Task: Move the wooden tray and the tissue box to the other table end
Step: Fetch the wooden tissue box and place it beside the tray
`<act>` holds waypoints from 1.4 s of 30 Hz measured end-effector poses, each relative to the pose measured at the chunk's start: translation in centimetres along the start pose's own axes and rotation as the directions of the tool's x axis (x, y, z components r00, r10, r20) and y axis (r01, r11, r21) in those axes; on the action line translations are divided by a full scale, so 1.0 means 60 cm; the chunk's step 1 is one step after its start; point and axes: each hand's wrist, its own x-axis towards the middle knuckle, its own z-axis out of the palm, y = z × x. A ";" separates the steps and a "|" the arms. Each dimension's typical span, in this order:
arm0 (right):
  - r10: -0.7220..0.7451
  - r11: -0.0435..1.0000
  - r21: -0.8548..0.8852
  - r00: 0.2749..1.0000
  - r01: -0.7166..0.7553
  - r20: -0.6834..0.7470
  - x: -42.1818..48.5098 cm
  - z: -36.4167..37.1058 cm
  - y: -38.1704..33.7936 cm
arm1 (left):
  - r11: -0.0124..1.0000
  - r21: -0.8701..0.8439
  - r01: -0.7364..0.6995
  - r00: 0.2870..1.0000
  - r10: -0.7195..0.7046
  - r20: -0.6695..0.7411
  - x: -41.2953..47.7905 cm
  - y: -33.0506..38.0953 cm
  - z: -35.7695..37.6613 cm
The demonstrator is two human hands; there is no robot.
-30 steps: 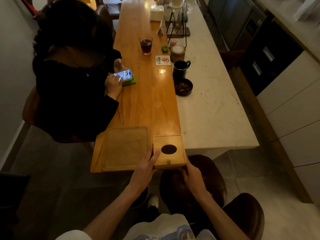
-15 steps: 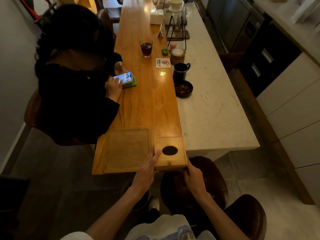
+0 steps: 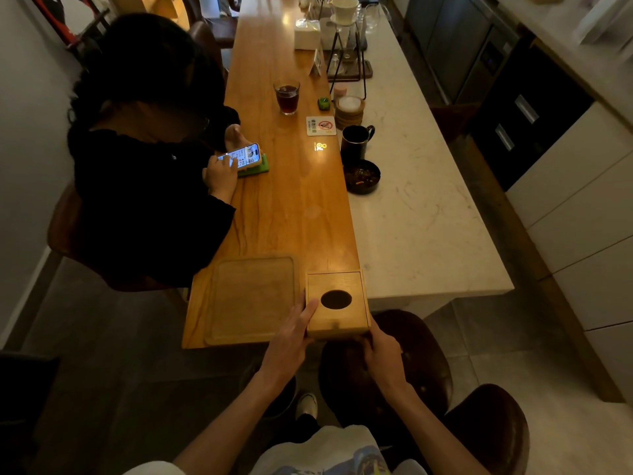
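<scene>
Wooden square tissue box with a dark oval hole (image 3: pixel 337 303) sits at the near end of the long wooden bench (image 3: pixel 294 207), beside the flat rectangular wooden tray (image 3: pixel 251 298). Left hand (image 3: pixel 291 334) and right hand (image 3: pixel 380 347) clasp its sides; right fingers seem curled underneath.

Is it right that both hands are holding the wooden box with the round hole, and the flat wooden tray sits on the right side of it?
Not quite. The head view shows the left hand and right hand both on the wooden box with the round hole, but the flat wooden tray sits on its left side, not its right, right beside the box at the near end of the wooden table.
</scene>
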 end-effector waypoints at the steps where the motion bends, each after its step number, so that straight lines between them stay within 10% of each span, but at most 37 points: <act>1: 0.002 1.000 0.011 1.000 -0.003 0.013 -0.001 -0.003 -0.005 | 1.000 0.010 -0.020 1.000 0.019 0.009 -0.003 -0.007 0.003; 35: -0.020 1.000 0.000 1.000 0.020 -0.014 -0.007 -0.013 -0.025 | 1.000 -0.025 -0.009 1.000 0.010 0.026 -0.002 -0.003 0.006; 42: 0.289 0.877 0.337 0.937 -0.341 0.197 -0.004 -0.061 -0.046 | 0.990 -0.035 0.135 0.980 -0.128 0.150 -0.009 0.040 -0.043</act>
